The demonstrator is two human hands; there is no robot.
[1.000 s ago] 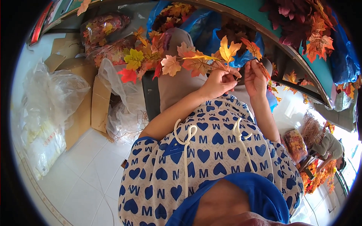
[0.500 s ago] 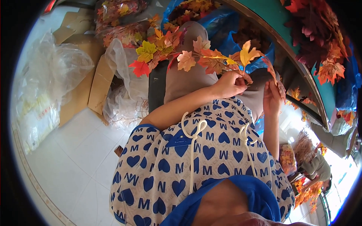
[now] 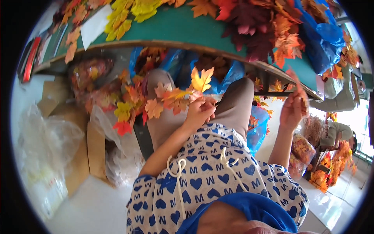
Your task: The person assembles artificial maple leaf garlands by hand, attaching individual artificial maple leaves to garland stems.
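My left hand (image 3: 200,114) is closed around the stem of an artificial maple-leaf garland (image 3: 154,108) above my lap. Its orange, red and yellow leaves trail to the left across my thigh. A yellow-orange leaf (image 3: 201,79) stands up just beyond my fingers. Out to the right, apart from the garland, my right hand (image 3: 292,111) is raised near the table edge, its fingers closed on a reddish artificial maple leaf (image 3: 299,91). That leaf is seen nearly edge-on and somewhat blurred.
A green-topped table (image 3: 175,29) curves across the far side, with yellow leaves (image 3: 146,8), dark maroon leaves (image 3: 249,29) and a blue plastic bag (image 3: 322,45). Cardboard (image 3: 96,150) and clear plastic bags (image 3: 48,140) stand left. Another person (image 3: 337,130) sits far right.
My right hand has moved away from my left hand, outward and toward the table, with the reddish leaf. The left hand still holds the garland. The view has shifted, showing more tabletop.
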